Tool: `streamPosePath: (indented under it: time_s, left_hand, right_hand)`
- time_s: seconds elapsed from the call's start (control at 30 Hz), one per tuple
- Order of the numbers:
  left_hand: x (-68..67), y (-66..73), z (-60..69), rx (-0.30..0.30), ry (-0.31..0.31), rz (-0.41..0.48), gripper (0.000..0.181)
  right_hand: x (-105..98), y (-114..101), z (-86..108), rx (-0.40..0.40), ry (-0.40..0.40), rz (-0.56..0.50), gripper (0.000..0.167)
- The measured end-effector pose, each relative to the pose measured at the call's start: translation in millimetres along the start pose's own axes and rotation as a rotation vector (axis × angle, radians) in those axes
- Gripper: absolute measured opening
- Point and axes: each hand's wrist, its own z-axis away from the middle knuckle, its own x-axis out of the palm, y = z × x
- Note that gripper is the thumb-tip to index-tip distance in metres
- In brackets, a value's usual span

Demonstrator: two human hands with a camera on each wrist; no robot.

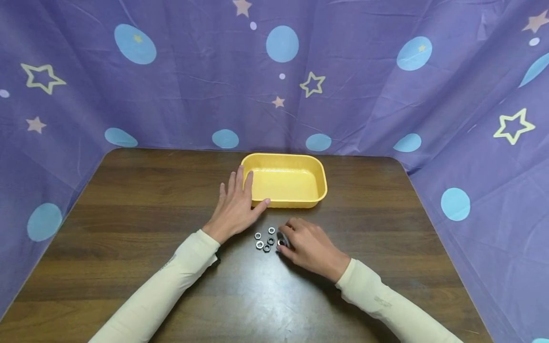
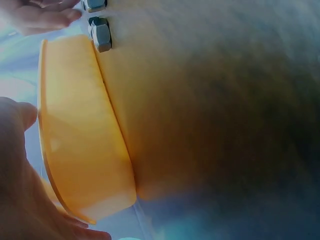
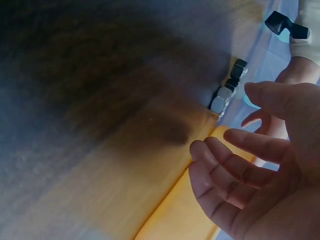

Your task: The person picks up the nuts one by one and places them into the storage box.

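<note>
A yellow tray (image 1: 283, 204) stands near the table's back edge. My left hand (image 1: 235, 209) is at its left end, fingers spread, fingertips over the rim and thumb by the front wall. In the left wrist view the tray's side wall (image 2: 85, 125) lies beside that hand (image 2: 20, 160). Several metal hex nuts (image 1: 259, 245) lie clustered in front of the tray. Over the right side of the cluster is my right hand (image 1: 313, 247), loosely curved, thumb and forefinger apart around one nut (image 1: 281, 242). The right wrist view shows a gap between those fingers and the nuts (image 3: 225, 95).
The brown wooden table (image 1: 150, 209) carries the tray and nuts. A purple curtain (image 1: 188, 76) with stars and blue dots hangs behind the table and along its sides. Pale long sleeves (image 1: 150, 290) cover both forearms.
</note>
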Motion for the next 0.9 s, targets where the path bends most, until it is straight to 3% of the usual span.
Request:
streamPosePath:
  time_s: [0.13,0.47,0.9]
  left_hand:
    - [1.6,-1.3,-0.2,-0.027,0.016,0.028,0.105]
    - [-0.4,-4.8,-1.7,-0.067,0.031,0.053,0.109]
    - [-4.4,-5.1,-2.1,-0.099,-0.024,0.063,0.113]
  right_hand:
    - [3.6,1.3,-0.7,-0.011,-0.027,0.017,0.036]
    - [7.2,1.4,-3.1,-0.044,-0.005,0.055,0.025]
    - [4.0,4.3,-1.0,-0.001,0.023,0.018,0.014]
